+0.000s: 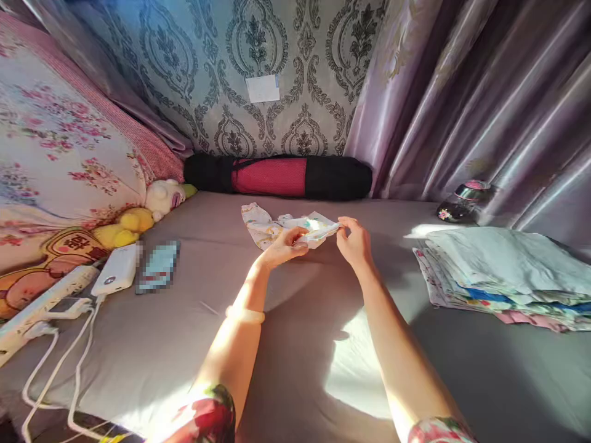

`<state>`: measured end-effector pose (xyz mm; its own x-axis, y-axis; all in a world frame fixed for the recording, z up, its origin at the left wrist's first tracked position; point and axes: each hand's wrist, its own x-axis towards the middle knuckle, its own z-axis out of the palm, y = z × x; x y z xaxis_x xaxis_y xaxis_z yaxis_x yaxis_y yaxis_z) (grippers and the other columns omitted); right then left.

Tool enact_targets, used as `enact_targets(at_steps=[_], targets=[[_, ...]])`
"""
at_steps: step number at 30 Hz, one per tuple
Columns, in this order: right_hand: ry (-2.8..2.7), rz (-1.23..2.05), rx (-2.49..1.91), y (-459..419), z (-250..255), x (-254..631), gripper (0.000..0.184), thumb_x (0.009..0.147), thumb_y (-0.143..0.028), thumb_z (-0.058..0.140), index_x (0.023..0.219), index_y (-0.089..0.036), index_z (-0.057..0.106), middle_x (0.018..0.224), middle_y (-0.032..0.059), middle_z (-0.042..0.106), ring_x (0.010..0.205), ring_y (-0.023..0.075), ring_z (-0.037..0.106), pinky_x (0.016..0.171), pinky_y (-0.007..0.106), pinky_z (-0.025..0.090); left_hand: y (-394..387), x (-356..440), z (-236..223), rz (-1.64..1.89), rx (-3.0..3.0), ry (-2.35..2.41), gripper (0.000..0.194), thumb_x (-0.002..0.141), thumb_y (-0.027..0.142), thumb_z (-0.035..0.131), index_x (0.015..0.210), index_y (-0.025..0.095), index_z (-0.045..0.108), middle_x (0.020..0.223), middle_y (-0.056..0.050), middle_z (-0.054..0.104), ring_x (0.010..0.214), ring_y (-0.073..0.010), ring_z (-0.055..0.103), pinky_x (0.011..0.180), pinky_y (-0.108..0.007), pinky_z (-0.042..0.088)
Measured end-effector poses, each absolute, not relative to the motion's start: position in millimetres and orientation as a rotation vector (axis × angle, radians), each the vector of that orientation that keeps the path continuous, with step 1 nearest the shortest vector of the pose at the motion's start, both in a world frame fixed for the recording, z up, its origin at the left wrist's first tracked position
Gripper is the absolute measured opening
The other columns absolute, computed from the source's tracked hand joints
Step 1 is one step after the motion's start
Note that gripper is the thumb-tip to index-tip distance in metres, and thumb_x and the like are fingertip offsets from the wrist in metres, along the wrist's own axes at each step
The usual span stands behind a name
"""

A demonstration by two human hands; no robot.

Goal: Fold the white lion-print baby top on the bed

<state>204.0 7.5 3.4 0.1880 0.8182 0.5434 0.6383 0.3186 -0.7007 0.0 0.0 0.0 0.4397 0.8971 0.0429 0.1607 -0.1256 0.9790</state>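
A small white cloth garment with a coloured print (259,225) lies partly on the grey sheet, its right part lifted between my hands. My left hand (285,247) grips the near middle of it, thumb and fingers closed together. At the garment's right end, my right hand (353,241) pinches the edge between thumb and fingertips. The left part of the cloth spreads loosely past my left hand. I cannot make out the garment's exact kind.
Folded clothes (512,271) are stacked at right, with a dark round object (462,202) behind. A black and pink roll bag (272,176) lies along the wall. Left are a power strip (50,301), white power bank (116,269), cables (78,369) and plush toys (133,223).
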Motion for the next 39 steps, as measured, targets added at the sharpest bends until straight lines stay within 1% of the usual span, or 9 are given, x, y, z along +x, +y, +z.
enact_targets(at_steps=[5,10,15,18,22,25,30,36,39], targets=[[-1.559,0.1,-1.341,-18.5,45.0,218.4,0.006,0.072,-0.026,0.054,0.07,-0.023,0.058,0.088,0.0045,0.073,0.085,0.0219,0.065,0.082,0.034,0.049,3.3,-0.4,8.1,1.133,1.694,0.961,0.033,0.072,0.025,0.064,0.104,0.021,0.06,0.081,0.003,0.053,0.073,-0.0122,0.047,0.063,-0.023,0.036],[-1.593,0.152,-1.467,-37.2,69.9,228.5,0.012,0.077,-0.028,0.05,0.072,-0.022,0.059,0.059,-0.0019,0.059,0.061,0.0173,0.054,0.059,0.027,0.041,-2.2,2.4,19.4,1.248,1.719,0.92,0.024,0.078,0.03,0.064,0.101,0.024,0.063,0.081,0.001,0.055,0.072,-0.0134,0.05,0.064,-0.024,0.041],[-1.796,0.29,-1.822,-29.1,56.8,245.6,0.014,0.08,-0.026,0.052,0.078,-0.021,0.065,0.068,0.0019,0.066,0.066,0.0191,0.06,0.059,0.028,0.041,8.5,12.0,0.1,1.287,1.841,1.021,0.016,0.08,0.029,0.061,0.089,0.02,0.071,0.085,-0.002,0.059,0.082,-0.016,0.055,0.073,-0.026,0.044],[-1.901,0.305,-1.888,-22.0,43.4,250.2,0.024,0.082,-0.021,0.053,0.099,-0.021,0.07,0.1,0.0075,0.073,0.089,0.0223,0.066,0.075,0.03,0.047,16.0,20.3,-16.7,1.226,1.806,1.067,0.023,0.081,0.032,0.056,0.089,0.017,0.072,0.08,-0.002,0.06,0.075,-0.0146,0.055,0.067,-0.025,0.043],[-2.001,0.39,-1.531,-16.6,31.5,237.8,0.037,0.092,-0.025,0.049,0.126,-0.021,0.062,0.132,0.0088,0.063,0.117,0.0225,0.06,0.096,0.034,0.046,18.4,25.2,-25.3,1.192,1.754,1.032,0.029,0.083,0.036,0.055,0.091,0.014,0.072,0.079,-0.002,0.064,0.072,-0.0138,0.057,0.065,-0.024,0.043],[-2.057,0.505,-1.402,-15.6,26.2,221.2,0.038,0.092,-0.031,0.053,0.128,-0.024,0.062,0.131,0.007,0.064,0.116,0.0224,0.061,0.095,0.033,0.047,17.0,24.9,-24.5,1.172,1.719,1.022,0.031,0.082,0.038,0.056,0.091,0.013,0.072,0.075,-0.001,0.063,0.068,-0.0125,0.056,0.062,-0.023,0.043],[-2.079,0.563,-1.47,-14.5,20.9,209.9,0.025,0.091,-0.034,0.056,0.11,-0.025,0.069,0.109,0.0044,0.073,0.095,0.0208,0.067,0.079,0.029,0.049,14.4,21.7,-19.1,1.103,1.639,1.034,0.041,0.082,0.052,0.061,0.085,0.013,0.072,0.069,-0.001,0.062,0.063,-0.0121,0.056,0.057,-0.022,0.042],[-1.908,0.445,-1.668,-4.1,12.0,228.7,0.025,0.091,-0.035,0.054,0.107,-0.021,0.068,0.1,0.0058,0.073,0.086,0.0196,0.065,0.07,0.026,0.044,19.7,3.0,-13.3,1.288,1.515,1.109,0.058,0.078,0.069,0.062,0.091,0.014,0.072,0.086,-0.008,0.072,0.079,-0.0178,0.065,0.067,-0.024,0.049],[-1.835,0.444,-1.724,1.4,6.3,238.2,0.026,0.091,-0.037,0.055,0.104,-0.02,0.069,0.095,0.0064,0.073,0.083,0.0197,0.065,0.068,0.026,0.043,21.7,-7.6,-16.9,1.297,1.495,1.124,0.056,0.079,0.067,0.062,0.093,0.014,0.071,0.081,-0.006,0.072,0.077,-0.0177,0.065,0.07,-0.026,0.049]])
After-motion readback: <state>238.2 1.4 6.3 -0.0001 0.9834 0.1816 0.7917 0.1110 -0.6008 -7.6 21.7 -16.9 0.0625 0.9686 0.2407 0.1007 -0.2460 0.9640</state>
